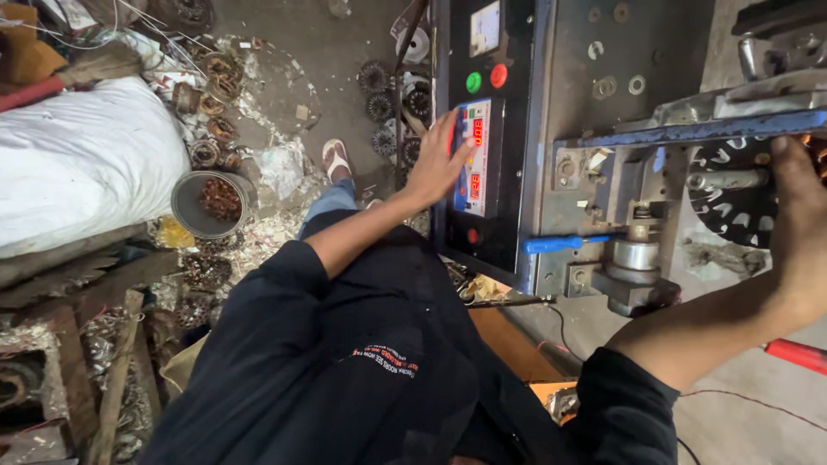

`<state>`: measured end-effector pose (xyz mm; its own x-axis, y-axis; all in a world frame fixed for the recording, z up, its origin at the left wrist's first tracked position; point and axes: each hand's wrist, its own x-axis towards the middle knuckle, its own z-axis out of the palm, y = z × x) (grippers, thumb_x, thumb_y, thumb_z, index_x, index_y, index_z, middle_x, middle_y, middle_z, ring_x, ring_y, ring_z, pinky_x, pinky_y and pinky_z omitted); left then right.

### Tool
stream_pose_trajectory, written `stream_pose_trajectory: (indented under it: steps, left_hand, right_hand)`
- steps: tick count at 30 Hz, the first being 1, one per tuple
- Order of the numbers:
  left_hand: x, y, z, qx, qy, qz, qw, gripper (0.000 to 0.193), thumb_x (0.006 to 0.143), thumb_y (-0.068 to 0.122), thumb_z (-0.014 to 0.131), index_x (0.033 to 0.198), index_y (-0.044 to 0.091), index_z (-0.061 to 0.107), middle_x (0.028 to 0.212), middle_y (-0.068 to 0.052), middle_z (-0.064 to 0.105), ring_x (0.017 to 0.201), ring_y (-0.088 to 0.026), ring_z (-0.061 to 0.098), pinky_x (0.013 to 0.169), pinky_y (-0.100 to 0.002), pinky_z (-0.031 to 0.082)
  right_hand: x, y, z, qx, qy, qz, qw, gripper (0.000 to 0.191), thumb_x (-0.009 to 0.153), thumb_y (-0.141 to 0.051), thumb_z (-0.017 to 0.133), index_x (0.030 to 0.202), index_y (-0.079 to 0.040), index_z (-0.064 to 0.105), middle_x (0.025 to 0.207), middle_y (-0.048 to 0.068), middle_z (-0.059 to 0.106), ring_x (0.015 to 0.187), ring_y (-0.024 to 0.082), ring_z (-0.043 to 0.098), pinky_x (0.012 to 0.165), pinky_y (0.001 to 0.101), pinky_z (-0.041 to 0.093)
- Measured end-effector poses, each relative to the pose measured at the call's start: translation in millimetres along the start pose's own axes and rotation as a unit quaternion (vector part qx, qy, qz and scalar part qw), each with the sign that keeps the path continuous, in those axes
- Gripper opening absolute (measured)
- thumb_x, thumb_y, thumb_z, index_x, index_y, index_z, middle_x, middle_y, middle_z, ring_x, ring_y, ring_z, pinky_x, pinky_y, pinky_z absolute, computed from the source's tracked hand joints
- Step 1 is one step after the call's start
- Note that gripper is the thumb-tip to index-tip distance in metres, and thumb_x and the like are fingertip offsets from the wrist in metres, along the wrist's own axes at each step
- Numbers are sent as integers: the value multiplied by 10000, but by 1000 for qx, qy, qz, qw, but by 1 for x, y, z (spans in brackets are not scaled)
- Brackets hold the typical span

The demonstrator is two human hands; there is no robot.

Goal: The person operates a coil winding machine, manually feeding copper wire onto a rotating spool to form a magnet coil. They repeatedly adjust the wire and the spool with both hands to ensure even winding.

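Our left hand (438, 164) lies flat on the counter panel (476, 155); our right hand (797, 215) grips the stator core (732, 202), hands well apart.

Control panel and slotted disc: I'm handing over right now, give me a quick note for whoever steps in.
Left hand: fingers spread flat on the counter unit with red digits, on the black control panel; it grips nothing.
Right hand: laid on the dark slotted disc mounted on the machine; grip unclear.
Blue-handled tool lies on the machine's metal frame, untouched.
Done and left: cannot be judged from the head view.
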<state>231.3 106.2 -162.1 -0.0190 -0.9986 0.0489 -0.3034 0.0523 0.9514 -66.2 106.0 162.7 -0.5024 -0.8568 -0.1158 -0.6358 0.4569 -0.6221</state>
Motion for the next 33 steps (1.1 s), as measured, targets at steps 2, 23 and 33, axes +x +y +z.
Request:
stream_pose_trajectory:
  steps: [2,23,33]
  left_hand:
    - [1,-17,4,-15,-33,-8,999,667,1079,435,536,1586,41,354,1613,-232,330,1486,-419,334,1232,-469,271]
    - [-8,172,11,-415,-262,-25,871,453,1101,356,485,1379,21,609,1373,-126,668,1269,-256,671,1112,-393,540]
    - [43,211,148,-680,-340,-109,641,753,1004,395,756,1548,-32,457,1523,-209,506,1477,-352,445,1220,-519,380]
  right_hand:
    - [-1,-3,2,0,9,-68,998,390,1036,-408,653,1275,-104,705,1089,-26,683,921,66,593,847,242,477]
    - [-31,-47,-15,-116,96,-382,912,189,875,73,856,1033,69,752,1017,140,710,869,203,672,786,306,522]
    - [-36,-61,-12,-92,101,-366,920,228,850,50,830,1067,31,763,1005,133,723,869,194,685,787,301,529]
